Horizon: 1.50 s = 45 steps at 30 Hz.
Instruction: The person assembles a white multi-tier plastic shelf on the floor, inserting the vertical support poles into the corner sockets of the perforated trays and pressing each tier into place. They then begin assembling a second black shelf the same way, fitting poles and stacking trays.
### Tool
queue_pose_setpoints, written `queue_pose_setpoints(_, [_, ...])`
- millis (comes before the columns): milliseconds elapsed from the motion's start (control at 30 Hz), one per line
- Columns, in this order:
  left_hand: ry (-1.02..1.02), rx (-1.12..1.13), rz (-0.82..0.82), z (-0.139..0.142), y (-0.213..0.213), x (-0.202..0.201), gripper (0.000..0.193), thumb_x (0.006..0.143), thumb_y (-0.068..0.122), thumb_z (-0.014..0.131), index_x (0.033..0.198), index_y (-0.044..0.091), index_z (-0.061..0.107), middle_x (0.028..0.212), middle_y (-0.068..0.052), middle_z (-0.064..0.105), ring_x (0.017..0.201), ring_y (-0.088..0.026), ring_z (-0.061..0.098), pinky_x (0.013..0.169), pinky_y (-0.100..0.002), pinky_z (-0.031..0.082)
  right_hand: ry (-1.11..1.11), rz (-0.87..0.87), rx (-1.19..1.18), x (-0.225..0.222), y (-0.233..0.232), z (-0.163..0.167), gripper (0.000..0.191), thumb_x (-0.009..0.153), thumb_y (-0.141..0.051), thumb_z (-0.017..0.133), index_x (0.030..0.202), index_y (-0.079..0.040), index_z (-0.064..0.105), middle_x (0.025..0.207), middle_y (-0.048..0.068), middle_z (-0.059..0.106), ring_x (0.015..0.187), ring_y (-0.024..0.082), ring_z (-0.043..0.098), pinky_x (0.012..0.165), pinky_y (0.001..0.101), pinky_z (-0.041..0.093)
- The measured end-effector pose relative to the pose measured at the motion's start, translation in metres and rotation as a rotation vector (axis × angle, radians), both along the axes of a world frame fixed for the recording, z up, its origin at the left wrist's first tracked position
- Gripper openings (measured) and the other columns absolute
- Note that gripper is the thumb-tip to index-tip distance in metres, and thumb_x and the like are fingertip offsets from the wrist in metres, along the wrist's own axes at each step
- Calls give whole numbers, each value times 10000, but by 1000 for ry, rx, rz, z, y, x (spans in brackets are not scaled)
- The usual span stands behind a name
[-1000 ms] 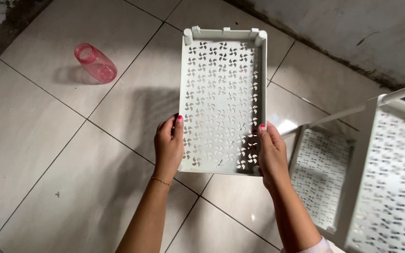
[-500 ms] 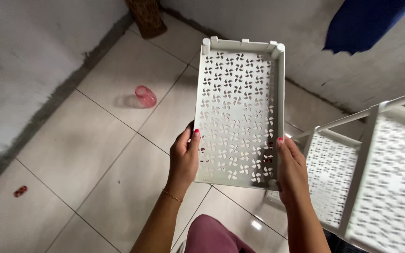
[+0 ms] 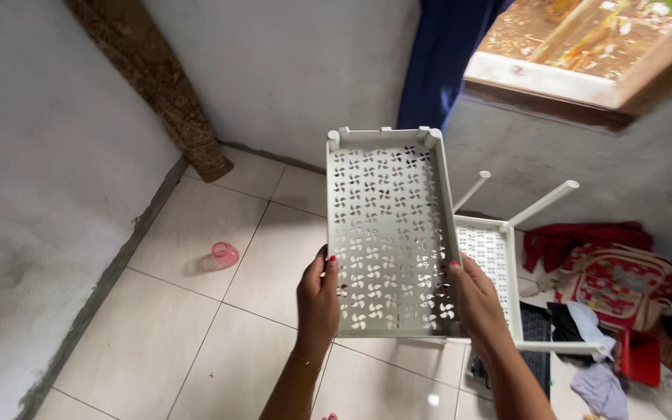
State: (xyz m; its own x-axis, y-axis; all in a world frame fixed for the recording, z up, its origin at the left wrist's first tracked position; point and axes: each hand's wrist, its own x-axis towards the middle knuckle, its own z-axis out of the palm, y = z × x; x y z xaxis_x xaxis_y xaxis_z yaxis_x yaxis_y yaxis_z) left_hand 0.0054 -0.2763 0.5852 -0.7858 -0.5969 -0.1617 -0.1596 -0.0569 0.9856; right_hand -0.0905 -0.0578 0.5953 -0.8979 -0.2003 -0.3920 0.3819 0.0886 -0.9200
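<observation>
Beige floor tiles (image 3: pixel 196 342) meet grey plaster walls (image 3: pixel 33 155); pink cup (image 3: pixel 225 254) sits alone on open floor at left, well apart from everything. Left hand (image 3: pixel 317 299) and right hand (image 3: pixel 476 303) each grip a near corner of the white perforated tray (image 3: pixel 386 233), held in the air over the tiles. White rack frame (image 3: pixel 499 257) stands just behind its right edge, clothes and bag pile (image 3: pixel 616 288) crowding the far right under the window (image 3: pixel 585 47).

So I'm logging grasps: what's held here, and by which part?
A white perforated plastic tray, gripped at its near corners by the left hand and right hand.
</observation>
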Motion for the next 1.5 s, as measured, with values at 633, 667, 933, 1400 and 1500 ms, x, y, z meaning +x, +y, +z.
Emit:
queue_pose_setpoints(633, [-80,-55,-146,-28,227,-84,365,1045,234,463,1307,14,591,1025,-100,730,773,-162,671,659,-310,571,152,-108,57,-50,247,-50,415,1058,-225,447,1389,-21,593,1176,53,710,1024,93,622,902,243,475])
queue_pose_setpoints(667, [-73,-56,-136,-34,233,-88,370,1044,235,465,1314,9,581,1044,-96,726,783,-158,677,660,-310,578,168,-100,69,-54,250,-55,414,1062,-225,446,1387,-17,597,1181,55,710,1029,92,621,909,242,475])
queue_pose_setpoints(933, [-126,-85,-139,-69,261,-101,382,1051,253,466,1304,2,603,1055,-114,726,789,-168,677,661,-315,578,145,-85,100,-66,278,-90,407,1056,-209,444,1379,-15,600,1157,65,721,999,101,637,889,257,491])
queue_pose_setpoints(1400, [-235,-180,-172,-94,263,-105,447,1049,267,424,1401,18,542,1181,-169,656,884,-252,694,734,-349,599,188,-68,81,-71,278,-107,442,1051,-212,459,1452,-43,533,1257,63,691,1089,96,623,952,258,476])
queue_pose_setpoints(1500, [-190,-542,-157,-89,263,-103,452,1056,230,493,1435,-16,512,1225,-211,636,1096,-340,616,944,-440,509,105,-63,174,-70,283,-110,462,1045,-240,457,1459,-49,536,1250,81,685,1076,121,621,947,278,480])
